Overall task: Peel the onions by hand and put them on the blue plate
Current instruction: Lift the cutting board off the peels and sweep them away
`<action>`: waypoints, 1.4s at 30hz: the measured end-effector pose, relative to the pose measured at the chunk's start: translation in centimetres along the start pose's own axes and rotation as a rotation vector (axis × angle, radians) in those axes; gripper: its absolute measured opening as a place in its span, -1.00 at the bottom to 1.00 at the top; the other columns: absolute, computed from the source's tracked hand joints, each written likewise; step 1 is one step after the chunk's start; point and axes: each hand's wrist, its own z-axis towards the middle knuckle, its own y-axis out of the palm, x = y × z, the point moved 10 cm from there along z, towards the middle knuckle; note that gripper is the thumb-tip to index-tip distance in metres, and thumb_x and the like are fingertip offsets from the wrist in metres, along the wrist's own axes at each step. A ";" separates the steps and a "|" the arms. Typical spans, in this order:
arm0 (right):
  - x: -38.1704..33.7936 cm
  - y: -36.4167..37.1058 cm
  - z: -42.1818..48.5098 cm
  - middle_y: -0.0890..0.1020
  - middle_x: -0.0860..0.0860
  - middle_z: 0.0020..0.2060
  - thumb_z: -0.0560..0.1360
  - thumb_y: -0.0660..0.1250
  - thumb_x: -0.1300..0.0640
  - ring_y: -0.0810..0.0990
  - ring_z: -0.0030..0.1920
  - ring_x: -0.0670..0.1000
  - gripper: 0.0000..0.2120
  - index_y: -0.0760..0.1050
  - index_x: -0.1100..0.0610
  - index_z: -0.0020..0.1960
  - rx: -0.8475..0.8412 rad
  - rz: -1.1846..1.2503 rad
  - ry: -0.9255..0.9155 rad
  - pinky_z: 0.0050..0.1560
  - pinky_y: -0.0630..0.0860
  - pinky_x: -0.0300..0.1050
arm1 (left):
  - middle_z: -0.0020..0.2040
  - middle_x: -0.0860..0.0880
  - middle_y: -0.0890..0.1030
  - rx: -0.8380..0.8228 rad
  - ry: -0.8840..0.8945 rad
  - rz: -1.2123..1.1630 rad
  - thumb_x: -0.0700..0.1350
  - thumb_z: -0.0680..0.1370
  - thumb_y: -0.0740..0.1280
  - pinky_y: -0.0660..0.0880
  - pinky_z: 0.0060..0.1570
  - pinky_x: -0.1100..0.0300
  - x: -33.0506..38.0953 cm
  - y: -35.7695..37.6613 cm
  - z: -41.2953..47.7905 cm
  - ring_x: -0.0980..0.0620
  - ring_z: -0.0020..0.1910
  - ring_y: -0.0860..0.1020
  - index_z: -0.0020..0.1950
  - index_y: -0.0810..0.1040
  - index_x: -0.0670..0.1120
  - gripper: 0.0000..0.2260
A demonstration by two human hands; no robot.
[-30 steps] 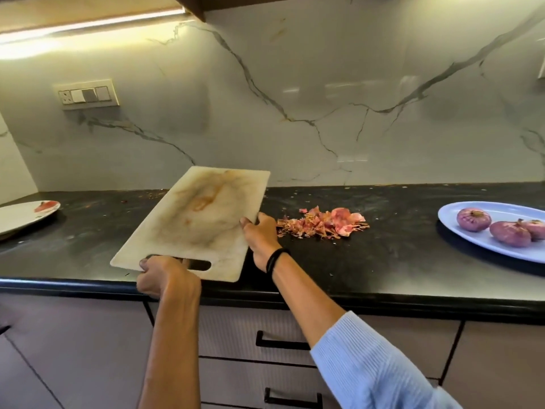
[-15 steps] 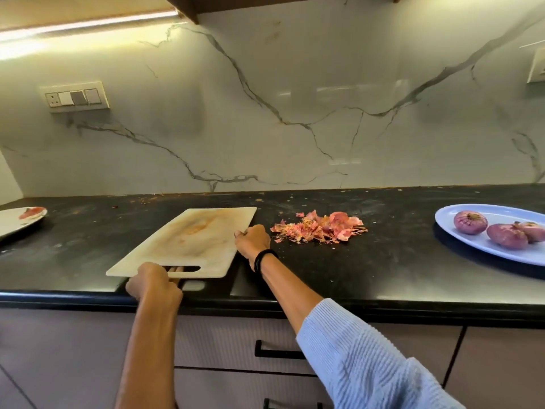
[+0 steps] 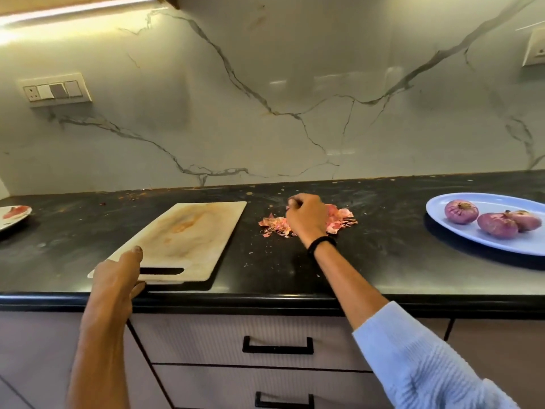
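My left hand (image 3: 118,276) pinched the handle end of the cutting board (image 3: 182,231), thumb on top beside the slot and fingers under the near edge. The board lay flat on the black countertop (image 3: 383,261). My right hand (image 3: 306,218) sat on the heap of onion skins (image 3: 339,221), fingers curled down into it. I could not tell whether they had closed on any.

Three peeled onions (image 3: 461,211) lay together on the blue plate (image 3: 501,246), well apart to my right, so I judged the peeling done. Bare onions looked firm, fairly light, smooth and likely slick, and being round they would roll. I would cup one around its middle rather than pinch the tip. The skins seemed papery and brittle, better scooped than plucked.
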 end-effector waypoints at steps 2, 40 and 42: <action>1.5 -3.5 1.2 0.64 0.07 -0.15 0.56 0.29 0.32 0.55 -0.13 -0.03 -0.86 0.63 0.23 -0.03 0.115 0.021 0.035 -0.07 0.48 -0.15 | -0.01 -0.16 0.52 0.025 0.058 0.199 0.03 0.62 0.33 0.52 0.20 -0.18 0.9 0.0 -0.9 -0.23 0.11 0.54 0.32 0.40 -0.31 -0.54; 9.6 1.8 7.3 0.67 0.05 0.05 0.54 -0.19 -0.47 0.58 0.05 0.06 -0.22 0.54 0.02 0.26 -0.376 -0.173 0.124 0.12 0.45 0.07 | 0.46 -0.19 0.45 -0.864 0.396 0.582 0.53 0.47 -0.24 0.17 0.49 -0.26 1.7 39.5 -1.7 -0.21 0.46 0.36 0.43 0.50 -0.01 -0.10; 9.4 1.8 6.8 0.69 0.03 -0.12 0.57 -0.19 -0.43 0.60 -0.16 0.06 -0.25 0.60 0.07 0.00 -0.396 -0.179 0.168 -0.13 0.45 -0.04 | 0.38 -0.22 0.52 -0.841 0.366 0.489 0.47 0.52 -0.23 0.25 0.47 -0.23 1.8 39.2 -2.1 -0.21 0.40 0.44 0.39 0.54 -0.07 -0.13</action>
